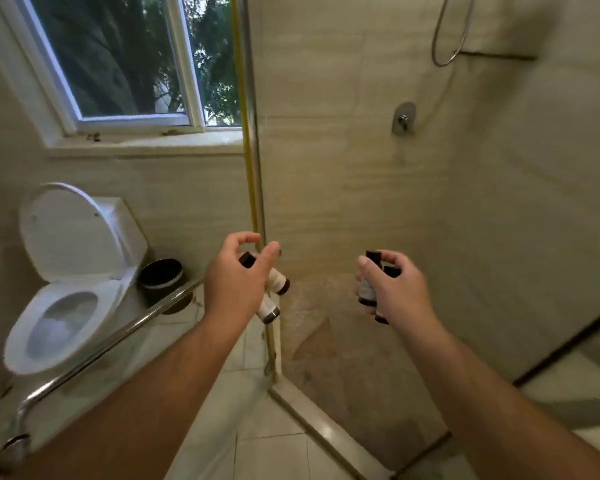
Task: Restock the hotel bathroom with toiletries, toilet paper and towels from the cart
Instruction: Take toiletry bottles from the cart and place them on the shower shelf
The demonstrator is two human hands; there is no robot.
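We see both hands held out in front of the shower, each carrying small toiletry bottles with dark caps. The left hand (234, 282) has its lower fingers (238, 239) curled round two pale bottles (278, 282), one tilted with its cap up toward the thumb and the other lying just below it. The thumb and forefinger are lifted into a loose ring above them. The right hand (395, 289) wraps its thumb and fingers round another cluster of bottles (367, 289), held roughly upright. The blur makes it hard to count, but we take it for two, since a second dark cap shows beside the first. The two hands are well apart, on either side of the glass screen's metal edge (253, 168).

To the left we find the toilet (66, 317) with its lid raised, a dark round bin (160, 273) just beside it, and a chrome rail (118, 337) running in front of them. A window (136, 64) sits above. Inside the shower, a mixer valve (403, 118) and a hose (451, 36) hang on the tiled wall.
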